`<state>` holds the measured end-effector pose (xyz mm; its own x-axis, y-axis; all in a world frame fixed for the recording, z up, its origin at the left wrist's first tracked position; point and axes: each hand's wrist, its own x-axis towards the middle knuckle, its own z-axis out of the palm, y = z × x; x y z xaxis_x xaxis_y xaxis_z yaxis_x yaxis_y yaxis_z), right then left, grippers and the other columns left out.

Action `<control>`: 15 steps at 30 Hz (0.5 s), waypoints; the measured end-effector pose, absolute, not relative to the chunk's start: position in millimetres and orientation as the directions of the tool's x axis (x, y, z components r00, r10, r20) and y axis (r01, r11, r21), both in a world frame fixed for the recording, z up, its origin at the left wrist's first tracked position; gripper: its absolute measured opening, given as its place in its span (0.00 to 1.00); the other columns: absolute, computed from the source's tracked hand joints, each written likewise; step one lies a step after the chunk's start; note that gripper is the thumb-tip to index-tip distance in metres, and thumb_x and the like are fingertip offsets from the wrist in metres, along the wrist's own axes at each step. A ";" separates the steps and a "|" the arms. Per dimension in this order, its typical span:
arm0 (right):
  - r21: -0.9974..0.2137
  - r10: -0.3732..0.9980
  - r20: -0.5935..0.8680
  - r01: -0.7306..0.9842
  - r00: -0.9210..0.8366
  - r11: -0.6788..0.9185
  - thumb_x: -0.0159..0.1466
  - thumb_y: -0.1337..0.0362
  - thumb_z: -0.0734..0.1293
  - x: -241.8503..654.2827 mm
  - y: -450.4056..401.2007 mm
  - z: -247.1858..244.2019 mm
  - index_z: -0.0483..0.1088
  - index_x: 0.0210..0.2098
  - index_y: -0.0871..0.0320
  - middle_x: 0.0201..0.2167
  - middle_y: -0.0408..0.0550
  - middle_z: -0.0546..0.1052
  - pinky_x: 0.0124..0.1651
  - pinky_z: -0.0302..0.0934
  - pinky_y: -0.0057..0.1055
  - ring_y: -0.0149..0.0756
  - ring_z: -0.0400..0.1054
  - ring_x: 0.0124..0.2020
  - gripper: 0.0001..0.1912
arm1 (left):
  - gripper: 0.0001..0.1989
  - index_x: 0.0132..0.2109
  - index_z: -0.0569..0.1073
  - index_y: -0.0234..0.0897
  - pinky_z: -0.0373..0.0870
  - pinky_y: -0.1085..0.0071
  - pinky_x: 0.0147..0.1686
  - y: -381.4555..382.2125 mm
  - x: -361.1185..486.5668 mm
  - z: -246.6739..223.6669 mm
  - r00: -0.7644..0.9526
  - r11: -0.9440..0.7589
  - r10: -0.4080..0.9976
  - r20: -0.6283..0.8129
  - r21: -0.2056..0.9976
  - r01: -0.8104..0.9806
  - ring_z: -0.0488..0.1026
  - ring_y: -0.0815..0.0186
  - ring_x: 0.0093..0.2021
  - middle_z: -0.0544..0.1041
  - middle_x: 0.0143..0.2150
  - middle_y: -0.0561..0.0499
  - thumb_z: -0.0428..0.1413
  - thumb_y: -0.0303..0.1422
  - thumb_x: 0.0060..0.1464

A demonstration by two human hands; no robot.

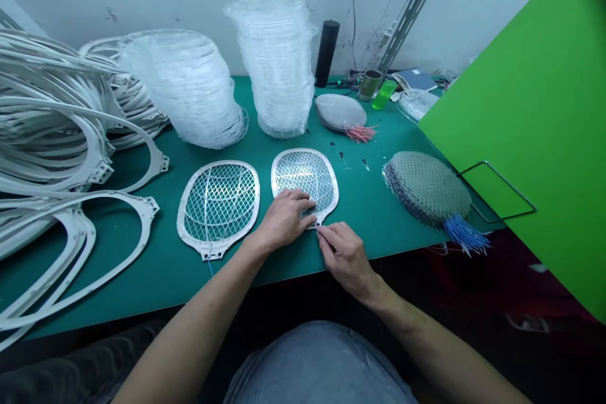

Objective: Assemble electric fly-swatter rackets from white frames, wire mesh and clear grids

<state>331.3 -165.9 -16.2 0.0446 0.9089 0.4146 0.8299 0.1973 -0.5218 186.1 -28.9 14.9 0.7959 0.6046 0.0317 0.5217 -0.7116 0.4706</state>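
A white oval frame with mesh (305,167) lies on the green table in front of me. My left hand (286,218) rests over its lower left part, fingers spread on the mesh. At the frame's bottom tab, my right hand (344,255) has thumb and forefinger pinched together; what is between them is too small to make out. To the left lies a second white frame with mesh (218,202), a thin blue wire hanging from its tab.
White loop frames (149,199) are heaped at the left. Two stacks of clear plastic pieces (279,69) stand behind. Round mesh piles with blue wires (426,189) and red wires (341,110) lie right. A green panel (530,107) slants over the right side.
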 end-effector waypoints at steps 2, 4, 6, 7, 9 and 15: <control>-0.524 0.915 0.400 0.831 0.047 0.186 0.73 0.69 0.60 328.8 -165.4 -15.7 0.77 0.42 0.58 0.32 0.49 0.76 0.41 0.62 0.37 0.39 0.67 0.35 0.13 | 0.18 0.60 0.77 0.43 0.62 0.54 0.65 -28.4 186.0 14.3 0.797 -0.717 0.602 0.043 0.470 0.515 0.68 0.53 0.64 0.76 0.61 0.47 0.56 0.40 0.65; -0.525 0.916 0.398 0.832 0.051 0.182 0.73 0.69 0.60 325.9 -164.5 -15.6 0.77 0.41 0.58 0.32 0.49 0.76 0.41 0.62 0.36 0.39 0.67 0.35 0.13 | 0.18 0.59 0.77 0.42 0.62 0.55 0.65 -27.4 186.0 15.0 0.805 -0.726 0.591 0.052 0.468 0.503 0.69 0.53 0.63 0.77 0.60 0.47 0.56 0.39 0.65; -0.518 0.916 0.398 0.838 0.058 0.172 0.73 0.69 0.61 323.3 -163.4 -15.9 0.77 0.39 0.57 0.32 0.49 0.77 0.41 0.62 0.36 0.39 0.67 0.35 0.12 | 0.19 0.59 0.77 0.42 0.63 0.55 0.64 -25.9 186.4 17.1 0.816 -0.734 0.577 0.041 0.463 0.496 0.69 0.53 0.62 0.77 0.60 0.46 0.57 0.39 0.65; -0.512 0.917 0.393 0.844 0.063 0.162 0.73 0.68 0.61 322.3 -163.0 -16.2 0.76 0.39 0.57 0.32 0.49 0.77 0.42 0.61 0.36 0.39 0.67 0.35 0.12 | 0.19 0.59 0.77 0.42 0.64 0.55 0.64 -25.1 186.7 18.5 0.819 -0.736 0.573 0.030 0.459 0.498 0.70 0.53 0.62 0.77 0.60 0.46 0.57 0.40 0.64; -0.494 0.922 0.381 0.858 0.069 0.140 0.73 0.68 0.61 320.7 -162.4 -16.9 0.76 0.38 0.56 0.31 0.49 0.77 0.42 0.61 0.36 0.39 0.68 0.35 0.12 | 0.19 0.59 0.78 0.43 0.65 0.55 0.63 -23.5 187.6 21.4 0.821 -0.734 0.570 0.001 0.450 0.509 0.70 0.51 0.62 0.76 0.61 0.46 0.58 0.40 0.63; -0.465 0.924 0.376 0.876 0.064 0.129 0.73 0.69 0.61 319.9 -163.0 -18.2 0.77 0.40 0.57 0.32 0.49 0.77 0.42 0.60 0.36 0.39 0.68 0.36 0.12 | 0.20 0.58 0.79 0.43 0.66 0.55 0.63 -21.4 189.5 26.1 0.817 -0.724 0.575 -0.038 0.443 0.529 0.70 0.50 0.62 0.76 0.61 0.45 0.60 0.38 0.60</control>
<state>319.9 -163.0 -18.2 0.0638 0.9244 0.3761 0.8758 0.1288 -0.4652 189.5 -21.4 26.1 0.8175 0.5747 -0.0380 0.5294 -0.7236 0.4429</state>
